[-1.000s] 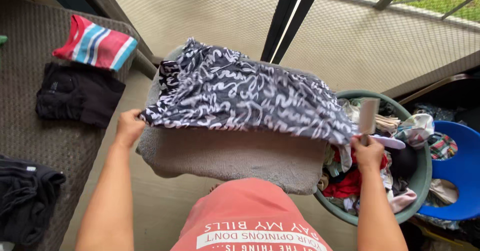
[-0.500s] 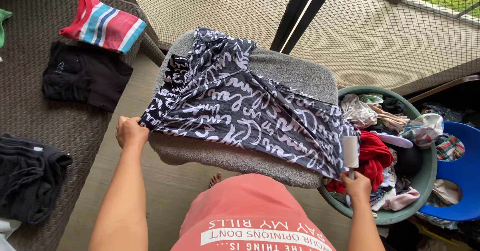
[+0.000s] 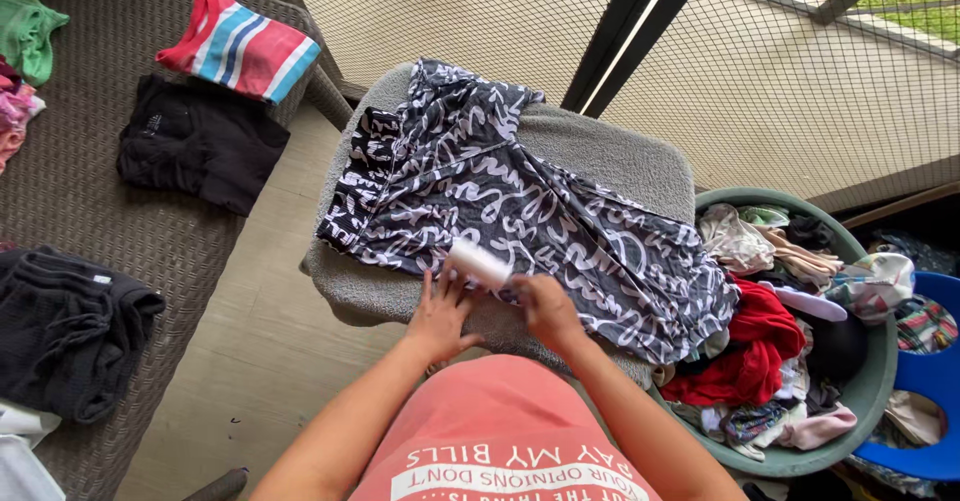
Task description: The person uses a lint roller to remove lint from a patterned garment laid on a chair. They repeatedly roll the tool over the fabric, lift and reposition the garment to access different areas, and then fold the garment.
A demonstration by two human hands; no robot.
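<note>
A black garment with white scribble print (image 3: 520, 211) lies spread flat on a grey padded surface (image 3: 610, 151). My right hand (image 3: 545, 306) grips the handle of a white lint roller (image 3: 478, 261) whose head rests on the garment's near edge. My left hand (image 3: 442, 311) is beside it, fingers touching the roller and the cloth.
A round green basket (image 3: 880, 381) full of mixed clothes stands at the right, with a blue chair (image 3: 930, 381) behind it. On the wicker seat at the left lie a striped folded shirt (image 3: 240, 53), a black folded garment (image 3: 200, 141) and dark clothes (image 3: 65, 326). Mesh railing runs behind.
The garment was held up by both hands, then laid flat on the grey surface. Both hands let go of its edges and came together at the near edge with the lint roller.
</note>
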